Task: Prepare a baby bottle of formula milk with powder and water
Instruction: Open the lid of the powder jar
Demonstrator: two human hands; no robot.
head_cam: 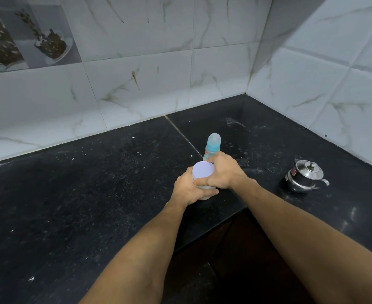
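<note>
1. Powder jar (204,187) — left hand (188,187) wraps its body, right hand (223,172) curls over the lid (202,169).
2. Baby bottle (213,145), capped, just behind the jar.
3. Jar probably light, rigid, smooth — grip the body, twist at the lid rim.

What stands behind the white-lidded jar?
A capped baby bottle stands upright behind the jar; the right hand and jar cover its lower body, so its contents cannot be seen.

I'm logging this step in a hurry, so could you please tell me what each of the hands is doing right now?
Left hand: curled round the body of the jar.
Right hand: gripping the jar's white lid.
</note>
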